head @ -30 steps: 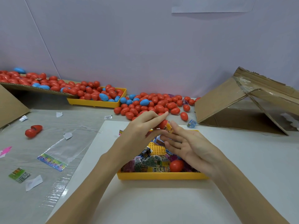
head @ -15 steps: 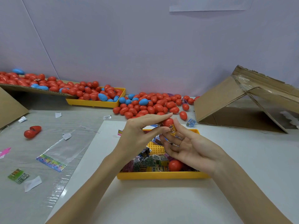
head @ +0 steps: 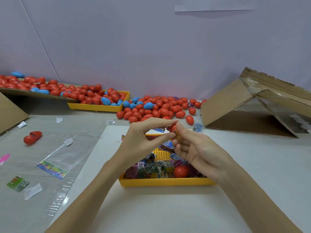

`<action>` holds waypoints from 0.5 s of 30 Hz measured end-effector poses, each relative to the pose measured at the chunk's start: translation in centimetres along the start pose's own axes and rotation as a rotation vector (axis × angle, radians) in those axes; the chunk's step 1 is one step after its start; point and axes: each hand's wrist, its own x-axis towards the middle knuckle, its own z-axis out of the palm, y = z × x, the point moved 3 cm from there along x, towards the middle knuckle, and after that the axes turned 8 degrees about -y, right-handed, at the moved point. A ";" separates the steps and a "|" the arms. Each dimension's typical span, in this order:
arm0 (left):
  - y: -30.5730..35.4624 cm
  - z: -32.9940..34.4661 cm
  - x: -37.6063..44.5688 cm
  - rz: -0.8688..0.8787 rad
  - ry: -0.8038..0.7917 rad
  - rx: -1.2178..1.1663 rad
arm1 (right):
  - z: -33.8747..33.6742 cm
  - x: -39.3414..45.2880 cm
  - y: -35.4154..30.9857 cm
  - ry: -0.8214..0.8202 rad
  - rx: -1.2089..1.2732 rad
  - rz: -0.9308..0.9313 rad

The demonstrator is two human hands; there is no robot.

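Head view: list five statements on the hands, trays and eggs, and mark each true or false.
The left hand pinches a small red plastic egg above the near yellow plastic tray. True.
That tray holds only blue eggs. False: printed packets and one loose red egg.
The tipped brown cardboard box lies at the right. True.
The far yellow plastic tray is empty. False: red and blue eggs fill it.
The right hand lies flat on the table. False: it is raised, fingertips at the pinched egg.
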 end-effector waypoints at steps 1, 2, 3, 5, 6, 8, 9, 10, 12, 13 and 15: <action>0.1 -0.1 0.0 0.002 -0.011 0.019 | 0.0 0.0 -0.1 0.026 -0.125 -0.065; 0.2 -0.2 0.0 0.018 -0.014 0.049 | 0.0 -0.1 -0.2 0.049 -0.236 -0.118; 0.3 -0.2 0.0 0.046 -0.004 0.088 | -0.1 -0.2 -0.3 0.062 -0.309 -0.152; 0.4 -0.3 0.1 0.091 0.037 0.149 | -0.2 -0.1 -0.3 0.047 -0.308 -0.173; 0.3 -0.4 0.1 0.095 0.056 0.155 | -0.2 -0.1 -0.3 0.029 -0.267 -0.175; 0.1 -0.6 0.1 0.079 0.078 0.128 | -0.2 -0.1 -0.5 0.028 -0.220 -0.187; 0.0 -0.6 0.0 0.068 0.075 0.108 | -0.2 -0.1 -0.6 0.035 -0.221 -0.196; 0.0 -0.6 0.0 0.060 0.066 0.093 | -0.2 -0.2 -0.6 0.040 -0.225 -0.204; -0.1 -0.4 -0.1 0.056 0.038 0.082 | -0.2 -0.2 -0.7 0.047 -0.226 -0.208; -0.1 -0.4 -0.1 0.056 0.027 0.084 | -0.2 -0.2 -0.6 0.053 -0.227 -0.210; -0.2 -0.3 -0.1 0.053 0.018 0.086 | -0.2 -0.2 -0.6 0.072 -0.253 -0.233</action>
